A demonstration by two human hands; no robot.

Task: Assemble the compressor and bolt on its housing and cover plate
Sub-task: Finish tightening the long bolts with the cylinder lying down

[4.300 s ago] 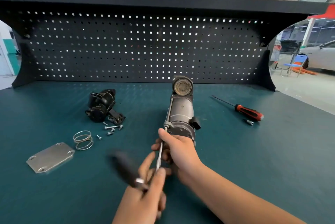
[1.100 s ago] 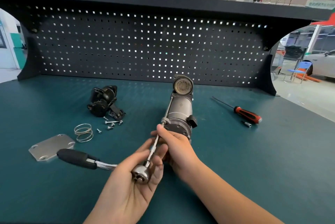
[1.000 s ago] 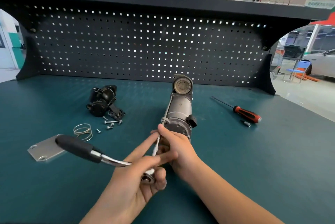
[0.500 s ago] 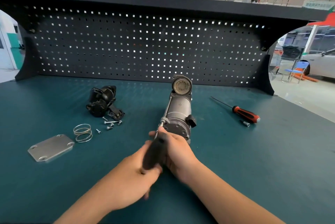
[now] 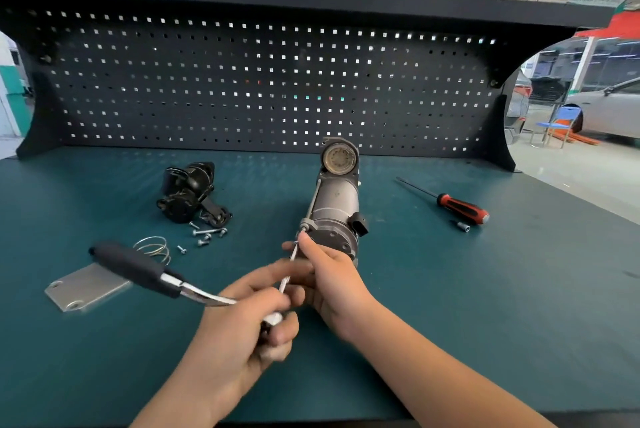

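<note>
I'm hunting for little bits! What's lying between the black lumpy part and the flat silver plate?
Head view: a coiled wire spring and loose screws lie there on the mat. The ratchet's black handle crosses in front.

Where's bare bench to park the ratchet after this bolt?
Bare mat lies between the compressor and the red screwdriver, and along the near right edge. Left is crowded: cover plate, spring, loose screws, black housing.

One compressor [image 5: 337, 206]. Left of it: one housing [image 5: 188, 193], one plate [image 5: 86, 289], one spring [image 5: 154, 247], one ratchet [image 5: 131, 266] and about six loose bolts [image 5: 207, 233], too small to count surely. Right of it: one screwdriver [image 5: 460, 207] and one small socket [image 5: 463, 227].
</note>
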